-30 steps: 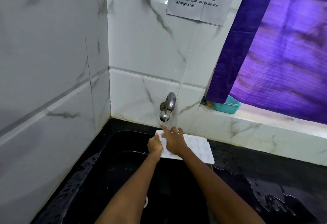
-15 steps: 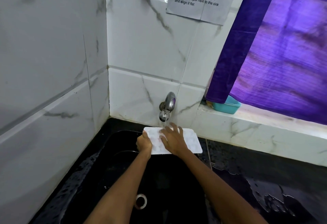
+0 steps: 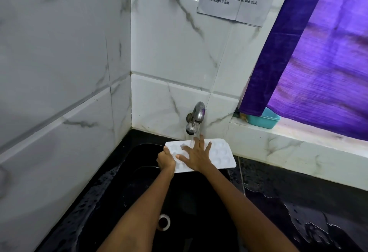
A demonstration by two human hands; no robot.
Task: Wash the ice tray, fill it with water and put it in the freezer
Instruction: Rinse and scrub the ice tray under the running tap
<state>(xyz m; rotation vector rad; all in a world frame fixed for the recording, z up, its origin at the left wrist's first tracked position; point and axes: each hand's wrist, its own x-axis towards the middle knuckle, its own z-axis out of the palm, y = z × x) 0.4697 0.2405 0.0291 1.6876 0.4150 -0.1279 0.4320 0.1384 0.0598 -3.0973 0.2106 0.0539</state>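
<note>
A white ice tray (image 3: pixel 221 155) with round cells is held flat over the black sink (image 3: pixel 139 188), right under the chrome tap (image 3: pixel 196 117). A thin stream of water runs from the tap onto the tray. My left hand (image 3: pixel 166 160) grips the tray's left end. My right hand (image 3: pixel 197 157) lies flat on top of the tray, fingers spread, covering its middle.
The sink drain (image 3: pixel 163 222) shows below my arms. White marble-look tiles close in on the left and behind. A wet black counter (image 3: pixel 310 212) runs to the right. A teal tub (image 3: pixel 262 120) sits on the window ledge under a purple curtain (image 3: pixel 318 56).
The tray has slid left, bringing its middle under the tap. My right hand went from the tray's left end to its middle and spread its fingers. My left hand kept its grip.
</note>
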